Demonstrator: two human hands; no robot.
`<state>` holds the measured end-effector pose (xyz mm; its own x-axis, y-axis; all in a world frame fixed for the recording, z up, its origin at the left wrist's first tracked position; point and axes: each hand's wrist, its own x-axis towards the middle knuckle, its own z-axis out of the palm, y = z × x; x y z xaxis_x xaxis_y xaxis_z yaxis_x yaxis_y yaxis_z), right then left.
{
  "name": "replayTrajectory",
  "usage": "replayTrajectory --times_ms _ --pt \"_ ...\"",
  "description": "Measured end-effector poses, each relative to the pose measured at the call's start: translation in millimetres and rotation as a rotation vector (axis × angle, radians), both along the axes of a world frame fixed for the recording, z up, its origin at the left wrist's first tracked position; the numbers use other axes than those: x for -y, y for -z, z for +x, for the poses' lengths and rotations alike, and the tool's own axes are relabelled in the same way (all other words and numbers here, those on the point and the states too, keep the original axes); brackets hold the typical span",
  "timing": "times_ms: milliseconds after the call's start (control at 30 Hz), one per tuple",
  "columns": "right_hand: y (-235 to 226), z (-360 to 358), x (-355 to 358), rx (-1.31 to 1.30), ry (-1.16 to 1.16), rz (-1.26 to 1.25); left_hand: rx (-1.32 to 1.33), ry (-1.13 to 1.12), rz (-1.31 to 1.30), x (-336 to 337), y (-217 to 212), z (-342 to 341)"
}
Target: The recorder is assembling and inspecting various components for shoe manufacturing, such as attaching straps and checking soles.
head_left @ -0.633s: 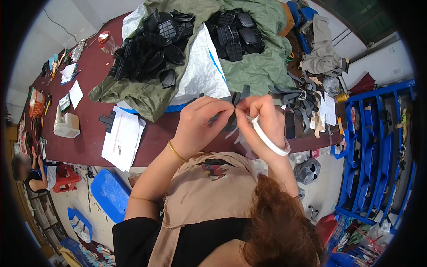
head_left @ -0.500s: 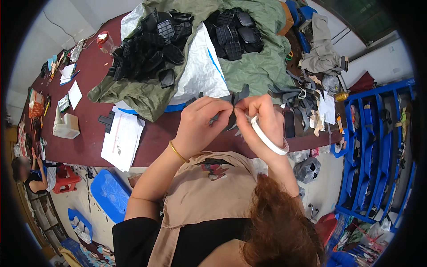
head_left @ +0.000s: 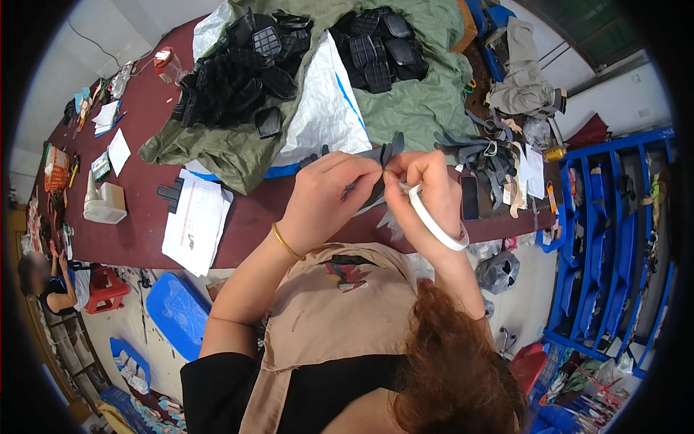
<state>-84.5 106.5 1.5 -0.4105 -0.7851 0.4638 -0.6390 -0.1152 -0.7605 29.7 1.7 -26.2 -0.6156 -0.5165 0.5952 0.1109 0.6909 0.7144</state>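
Above the near edge of the table, my left hand [head_left: 327,186] and my right hand [head_left: 432,181] meet fingertip to fingertip. Both are closed in a pinch on a dark grey strap [head_left: 395,147], whose ends stick out above and below my fingers. What lies right between the fingertips is too small to make out. A narrow white band [head_left: 432,226] runs from my right fingers to the wrist. Beyond my hands, more dark grey straps [head_left: 473,152] lie in a tangled bunch to the right.
Piles of black ridged pads [head_left: 246,79] lie on green and white sheeting [head_left: 325,108] at the back of the dark red table [head_left: 144,231]. Papers [head_left: 195,224] and a white bottle [head_left: 106,202] lie left; a phone [head_left: 470,197] lies right. A blue rack [head_left: 614,246] stands far right.
Both hands stay pinched together at nearly the same spot. The grey strap between them has shifted slightly, with its upper end standing a little higher. The whole view has moved slightly.
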Motion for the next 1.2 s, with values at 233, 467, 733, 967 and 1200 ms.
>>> replayTrajectory --times_ms 233,467,733,967,1200 --pt "6.5 0.6 3.2 -0.025 0.041 -0.073 -0.019 -0.039 0.049 -3.8 -2.1 -5.0" --pt "12.3 -10.3 7.8 0.137 0.056 -0.08 -0.01 0.012 0.149 0.1 0.5 -9.6" --pt "19.3 -19.0 6.6 0.442 0.0 -0.049 -0.007 0.084 0.392 3.8 9.7 -11.3" --pt "13.1 -17.5 7.1 0.188 0.015 -0.079 0.024 0.002 0.212 2.9 -0.3 -11.4" --pt "6.2 -12.5 4.9 0.171 0.048 -0.036 -0.019 0.012 0.154 2.1 -2.0 -12.9"
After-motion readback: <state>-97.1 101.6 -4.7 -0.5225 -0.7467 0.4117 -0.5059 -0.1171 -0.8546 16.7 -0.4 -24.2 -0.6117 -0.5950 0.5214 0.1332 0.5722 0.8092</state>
